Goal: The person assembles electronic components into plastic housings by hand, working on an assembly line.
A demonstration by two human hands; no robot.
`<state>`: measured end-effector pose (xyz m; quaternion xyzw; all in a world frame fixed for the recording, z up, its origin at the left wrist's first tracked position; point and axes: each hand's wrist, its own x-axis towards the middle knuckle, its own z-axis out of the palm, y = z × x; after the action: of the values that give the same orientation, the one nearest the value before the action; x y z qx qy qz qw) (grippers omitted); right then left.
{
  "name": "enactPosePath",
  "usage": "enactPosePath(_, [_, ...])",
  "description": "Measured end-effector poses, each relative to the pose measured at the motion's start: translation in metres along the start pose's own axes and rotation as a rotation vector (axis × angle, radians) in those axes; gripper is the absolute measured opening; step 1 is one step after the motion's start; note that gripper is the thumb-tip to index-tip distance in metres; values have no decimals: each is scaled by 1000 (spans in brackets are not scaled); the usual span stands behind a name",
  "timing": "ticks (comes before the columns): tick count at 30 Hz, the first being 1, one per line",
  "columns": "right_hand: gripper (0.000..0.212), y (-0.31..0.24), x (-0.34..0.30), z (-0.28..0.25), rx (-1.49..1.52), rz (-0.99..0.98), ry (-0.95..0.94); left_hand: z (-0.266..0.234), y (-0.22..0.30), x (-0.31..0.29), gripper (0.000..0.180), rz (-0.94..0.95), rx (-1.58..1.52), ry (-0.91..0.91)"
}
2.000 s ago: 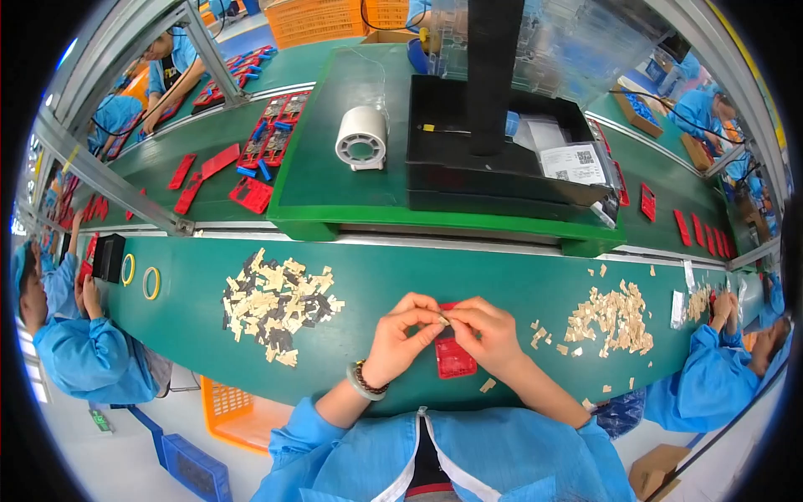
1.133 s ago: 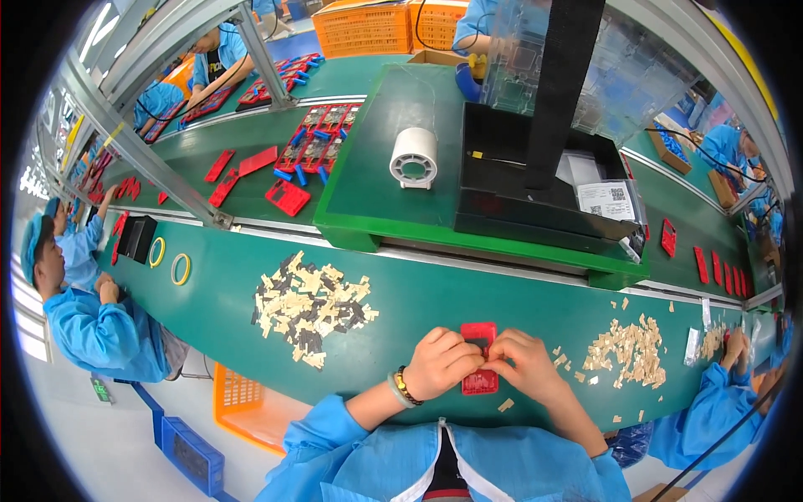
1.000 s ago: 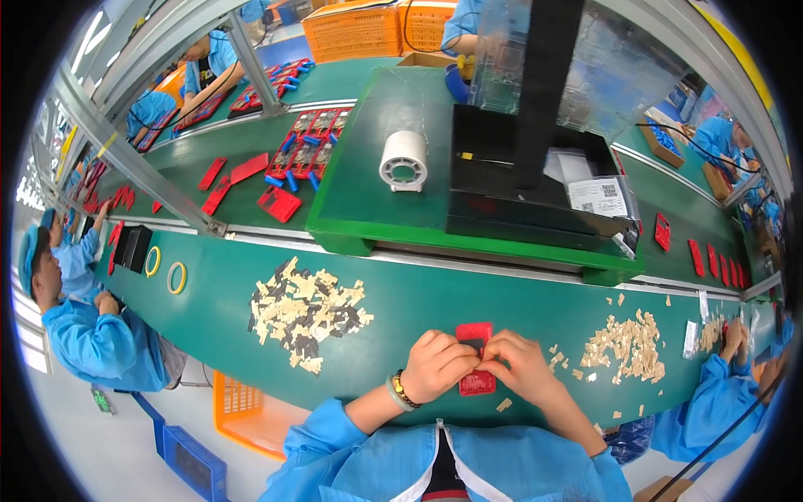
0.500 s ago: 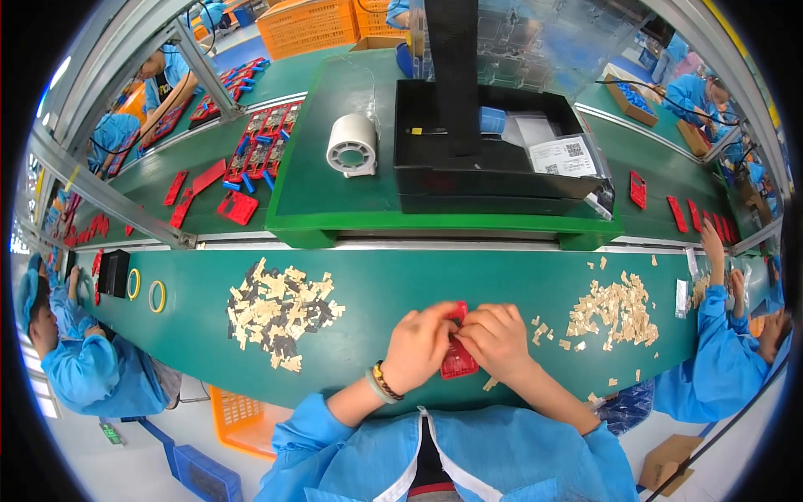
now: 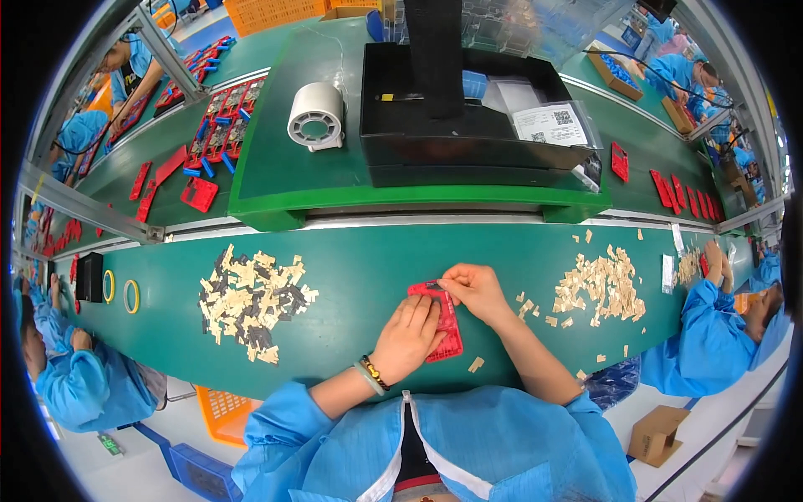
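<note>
At the far left edge a co-worker in a blue coat sits against the green table, with a black box and two yellow rings just beyond that person's hands. Right of the rings lies a stretch of bare green, then a loose heap of pale and dark small parts that spreads almost to the near edge of the table. Between this heap and the person's own hands the table surface is open.

The left hand lies flat, palm down, on the red flat case, fingers straight and close together, covering its left half. The case rests on the table near the near edge, in front of the person's chest. The right hand meets the case at its far upper corner, fingertips drawn together and pinching at that corner; what sits between them is too small to tell.

Just right of the wrist a few stray pale pieces dot the surface, then a second heap of pale parts lies near the right end. Another co-worker in blue leans in at the right edge. Behind everything, a raised green platform runs along the far side, carrying a white round fan and a black machine.
</note>
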<state>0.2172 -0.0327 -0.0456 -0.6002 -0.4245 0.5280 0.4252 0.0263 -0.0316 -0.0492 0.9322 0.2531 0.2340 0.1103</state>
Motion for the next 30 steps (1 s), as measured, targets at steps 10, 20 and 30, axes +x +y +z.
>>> enactPosePath(10, [9, 0, 3, 10, -278, -54, 89, 0, 2, 2, 46, -25, -5, 12])
enactPosePath(20, [12, -8, 2, 12, -445, -151, 65, 0, -1, 1, 52, -60, -41, -9])
enactPosePath(30, [22, -4, -32, 14, -1138, -539, 380, -7, -2, 9, 50, -59, -71, 5])
